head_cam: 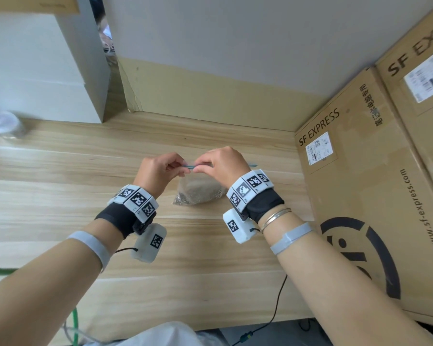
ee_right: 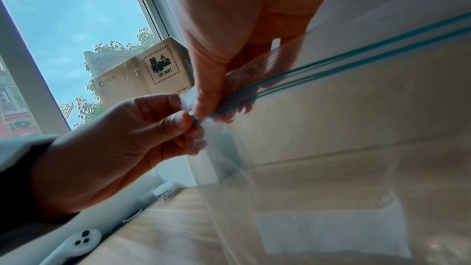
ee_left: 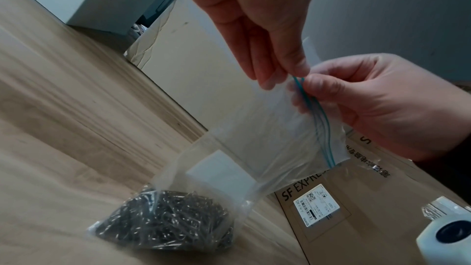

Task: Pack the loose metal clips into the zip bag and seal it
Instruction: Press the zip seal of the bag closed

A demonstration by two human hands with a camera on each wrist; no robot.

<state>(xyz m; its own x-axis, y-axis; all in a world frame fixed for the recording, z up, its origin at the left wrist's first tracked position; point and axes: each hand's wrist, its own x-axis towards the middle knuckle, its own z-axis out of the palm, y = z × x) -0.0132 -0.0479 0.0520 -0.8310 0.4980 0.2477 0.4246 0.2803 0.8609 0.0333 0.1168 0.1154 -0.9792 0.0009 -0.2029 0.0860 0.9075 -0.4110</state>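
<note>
Zip bag (ee_left: 257,148) held upright over the wooden table (head_cam: 60,176), mouth up, bottom resting on the tabletop. Its long axis runs vertically from the clip-filled base to the seal. The blue zip strip (ee_left: 322,122) shows as 2 lines, lying roughly left-right between the person's hands. Metal clips (ee_left: 165,223) are heaped in the bottom of the bag, a dark tangled mass.

Left hand (head_cam: 160,173): fingers curled, thumb and fingertips pinching the strip at its left end. Right hand (head_cam: 223,163): likewise curled, pinching the strip just beside the left hand's grip; the 2 grips nearly touch.

SF Express cardboard box (head_cam: 355,186) stands at the right edge of the table. A small clear jar (head_cam: 4,124) sits far left.
</note>
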